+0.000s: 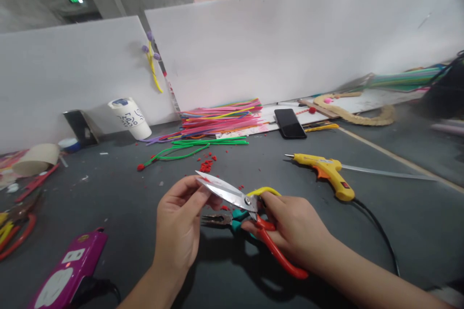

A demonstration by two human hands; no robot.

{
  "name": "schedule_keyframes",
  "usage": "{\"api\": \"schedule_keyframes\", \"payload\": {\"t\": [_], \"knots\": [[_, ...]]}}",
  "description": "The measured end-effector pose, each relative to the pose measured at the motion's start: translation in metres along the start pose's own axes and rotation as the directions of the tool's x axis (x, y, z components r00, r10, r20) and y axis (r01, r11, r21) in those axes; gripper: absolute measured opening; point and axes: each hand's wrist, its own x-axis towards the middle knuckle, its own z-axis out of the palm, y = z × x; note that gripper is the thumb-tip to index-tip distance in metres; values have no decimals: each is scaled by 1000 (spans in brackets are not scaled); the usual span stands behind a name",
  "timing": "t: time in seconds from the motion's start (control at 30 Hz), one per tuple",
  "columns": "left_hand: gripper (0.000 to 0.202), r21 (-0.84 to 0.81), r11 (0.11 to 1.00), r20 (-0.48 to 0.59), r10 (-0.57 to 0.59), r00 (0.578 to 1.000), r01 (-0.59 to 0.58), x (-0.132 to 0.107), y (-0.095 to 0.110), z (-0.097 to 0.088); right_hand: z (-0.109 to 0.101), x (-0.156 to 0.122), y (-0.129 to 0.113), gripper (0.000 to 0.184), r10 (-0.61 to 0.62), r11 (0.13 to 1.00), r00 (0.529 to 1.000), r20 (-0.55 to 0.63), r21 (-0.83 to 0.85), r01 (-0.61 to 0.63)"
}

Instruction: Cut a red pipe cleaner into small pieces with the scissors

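Observation:
My right hand grips a pair of scissors with one red and one yellow handle. The blades look nearly closed and point left, toward my other hand. My left hand is closed in a pinch at the blade tips; a trace of red shows there, but what the fingers hold is hidden. Beneath the scissors lie pliers with teal handles, partly covered by my right hand. Red fuzzy scraps are scattered on the table just beyond the blades.
Behind are green stems with red tips, a pile of coloured pipe cleaners, a phone and a white cup. To the right rests a yellow glue gun with its cord. A purple power strip sits front left.

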Motion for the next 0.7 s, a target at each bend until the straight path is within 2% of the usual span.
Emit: {"api": "schedule_keyframes", "payload": {"t": [0.4, 0.5, 0.6, 0.7], "knots": [[3, 12, 1000, -26, 2, 1000, -2, 2, 4, 2, 3, 1, 3, 35, 17, 1000, 1000, -14, -19, -17], [4, 23, 1000, -28, -16, 999, 17, 3, 5, 2, -1, 3, 2, 32, 102, 989, 995, 13, 104, -103], [2, 59, 996, 6, -62, 998, 62, 4, 4, 2, -10, 6, -1, 32, 212, 885, 970, 119, 397, -242], [5, 130, 979, 95, -167, 981, 154, 3, 2, 4, -20, 11, -5, 26, 258, 681, 939, 227, 647, -343]]}}
